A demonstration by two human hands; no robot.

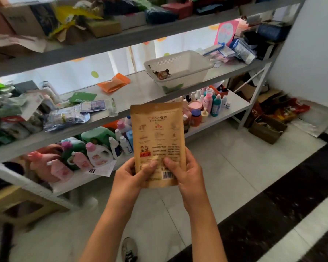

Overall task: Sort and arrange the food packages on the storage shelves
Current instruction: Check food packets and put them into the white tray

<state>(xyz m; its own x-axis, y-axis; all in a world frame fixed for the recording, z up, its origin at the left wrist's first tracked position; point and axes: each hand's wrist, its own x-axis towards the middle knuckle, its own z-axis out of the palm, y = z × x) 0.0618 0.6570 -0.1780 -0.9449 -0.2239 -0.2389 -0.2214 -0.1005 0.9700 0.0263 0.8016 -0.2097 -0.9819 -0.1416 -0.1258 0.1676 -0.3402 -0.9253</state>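
Left hand [134,172] and right hand [186,172]: both grip the lower part of a tan kraft pouch [157,140], thumbs pressed on the printed face just above the barcode, fingers curled behind; neither hand carries anything else. Pouch held upright in front of the shelving, near the viewer, back panel facing the camera, well apart from any shelf surface. Shelving unit [140,95], grey, three tiers visible. Top tier: cardboard boxes and dark bags, crowded. Middle tier: loose packets heaped at the left, a bare stretch in the middle with an orange pouch [114,82] lying flat, a white mesh basket [180,69] to the right holding one small packet, more packets far right. Bottom tier: detergent bottles [80,157] at the left, smaller bottles to the right. Step in hand, as judged: reading the pouch to decide its place. To do it well, keep the pouch level and square while reading, then shift to a one-hand grip at its middle and set it on the bare middle stretch or in the basket, away from the detergents. Pose: both forearms reach up and forward from the near edge, wrists angled inward, hands meeting symmetrically at the pouch's base.
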